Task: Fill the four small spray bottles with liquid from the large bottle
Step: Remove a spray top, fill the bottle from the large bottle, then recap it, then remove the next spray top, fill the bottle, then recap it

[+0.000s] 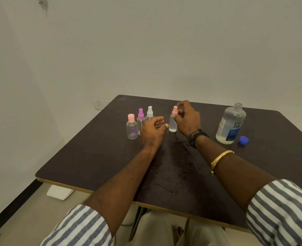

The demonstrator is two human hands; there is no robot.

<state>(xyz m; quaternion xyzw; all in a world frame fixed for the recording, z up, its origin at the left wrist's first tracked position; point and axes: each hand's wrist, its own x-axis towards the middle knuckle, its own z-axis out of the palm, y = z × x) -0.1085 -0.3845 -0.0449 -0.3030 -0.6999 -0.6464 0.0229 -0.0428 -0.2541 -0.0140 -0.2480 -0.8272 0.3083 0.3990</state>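
Mid-table, the frosted spray bottle stands upright, right hand pinching its pink sprayer top; left hand loose and open just beside it, holding nothing; looks like light, tippy plastic, probably slick if wet, so I'd steady the body low while twisting; large bottle stands uncapped well to the right, blue cap beside it.

Soft, even light is cast; faint shadows are seen on the dark table. Frame edges are bowed, detail slightly blurred.
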